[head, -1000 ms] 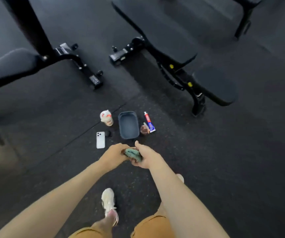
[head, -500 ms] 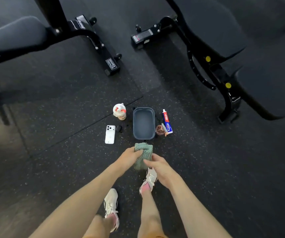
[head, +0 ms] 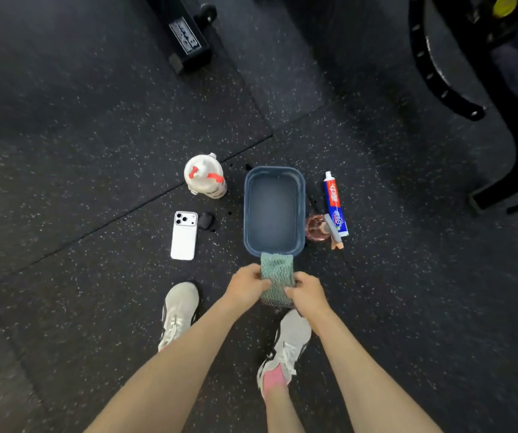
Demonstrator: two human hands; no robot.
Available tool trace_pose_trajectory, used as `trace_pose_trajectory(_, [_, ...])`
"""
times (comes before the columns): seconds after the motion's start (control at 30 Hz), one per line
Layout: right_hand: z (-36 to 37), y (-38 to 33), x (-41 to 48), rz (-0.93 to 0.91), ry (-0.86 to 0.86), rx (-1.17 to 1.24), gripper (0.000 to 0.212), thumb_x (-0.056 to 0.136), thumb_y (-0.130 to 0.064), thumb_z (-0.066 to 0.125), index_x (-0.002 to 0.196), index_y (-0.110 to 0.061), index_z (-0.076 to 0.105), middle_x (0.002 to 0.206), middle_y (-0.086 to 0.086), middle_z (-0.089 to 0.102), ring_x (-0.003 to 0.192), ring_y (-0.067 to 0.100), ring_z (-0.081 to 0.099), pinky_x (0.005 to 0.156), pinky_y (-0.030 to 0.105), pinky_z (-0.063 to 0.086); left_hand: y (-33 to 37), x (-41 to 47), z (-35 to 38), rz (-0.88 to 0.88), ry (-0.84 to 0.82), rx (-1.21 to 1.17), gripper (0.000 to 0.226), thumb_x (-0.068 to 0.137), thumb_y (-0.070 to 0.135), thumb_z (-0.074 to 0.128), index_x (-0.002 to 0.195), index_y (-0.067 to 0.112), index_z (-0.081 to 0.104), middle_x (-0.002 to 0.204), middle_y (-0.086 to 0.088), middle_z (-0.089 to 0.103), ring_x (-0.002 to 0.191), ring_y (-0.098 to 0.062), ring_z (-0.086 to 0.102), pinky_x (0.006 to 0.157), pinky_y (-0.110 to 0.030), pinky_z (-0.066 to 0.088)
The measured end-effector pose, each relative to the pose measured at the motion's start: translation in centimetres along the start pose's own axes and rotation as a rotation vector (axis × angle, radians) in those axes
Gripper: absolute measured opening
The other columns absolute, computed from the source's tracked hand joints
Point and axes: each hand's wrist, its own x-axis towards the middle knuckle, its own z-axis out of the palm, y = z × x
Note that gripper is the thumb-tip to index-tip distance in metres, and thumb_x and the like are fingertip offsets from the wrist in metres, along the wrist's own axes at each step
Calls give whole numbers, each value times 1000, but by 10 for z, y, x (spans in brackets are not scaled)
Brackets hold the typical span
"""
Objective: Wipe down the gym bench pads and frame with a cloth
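Left hand (head: 246, 284) and right hand (head: 306, 292) grip the cloth (head: 276, 275) just beside the basin (head: 247, 214), near the phone (head: 184, 235).

Left hand (head: 246, 284) and right hand (head: 306, 289) have spread the bunched cloth (head: 276, 275) flat, now at the near rim of the basin (head: 302, 207).

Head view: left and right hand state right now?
Left hand: gripping the green cloth at its left edge.
Right hand: gripping the same cloth, right edge.
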Motion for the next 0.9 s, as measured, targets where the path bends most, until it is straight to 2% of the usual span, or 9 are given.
trace_pose_trajectory(0.1, [13,10,42,33,84,38,28,84,-5,65,111,-11,64,104,6,69,93,21,64,81,33,52,-14,47,7,-3,41,33,19,88,8,62,106,6,67,106,-10,69,99,-25,64,91,-37,49])
trace_pose_trajectory(0.2, [24,11,76,53,119,107,27,84,-7,68,110,-10,63,108,8,68,97,22,64,87,38,53,-24,82,13,-12,99,45,17,87,6,61,104,4,66,102,-12,69,95,-27,63,84,-33,48])
trace_pose_trajectory(0.27, [29,12,92,43,135,109,25,84,-6,67,109,-9,62,108,8,67,95,21,63,84,34,52,-28,100,16,-29,145,56,15,88,6,61,102,5,64,98,-11,67,90,-25,61,80,-32,46])
trace_pose_trajectory(0.37, [33,13,105,27,171,67,22,87,-6,64,109,-10,59,107,7,66,94,19,62,77,27,47,-30,117,21,-49,193,19,15,88,7,64,101,10,58,88,-3,61,87,-20,58,82,-32,47])
trace_pose_trajectory(0.47, [37,17,112,42,202,6,19,91,-9,61,108,-12,53,107,6,64,98,21,62,72,26,44,-32,124,28,-102,219,-10,21,87,8,66,99,13,50,79,5,54,84,-17,55,76,-27,44])
trace_pose_trajectory(0.53, [41,21,115,55,219,-1,17,92,-10,61,104,-15,49,105,5,64,96,21,62,65,24,42,-33,127,33,-128,262,2,22,86,10,68,97,13,49,84,0,60,88,-20,59,77,-30,46])
trace_pose_trajectory(0.67, [46,26,120,66,262,34,16,92,-11,61,97,-18,48,102,6,65,95,25,62,72,31,45,-27,127,39,-142,340,173,16,89,17,63,96,14,50,95,-5,61,89,-25,59,76,-37,48])
trace_pose_trajectory(0.9, [46,22,120,99,288,21,17,91,-10,60,98,-17,46,101,6,63,84,20,54,68,30,40,-25,124,49,-37,403,479,10,96,19,52,102,10,51,104,-8,61,96,-27,58,72,-37,43])
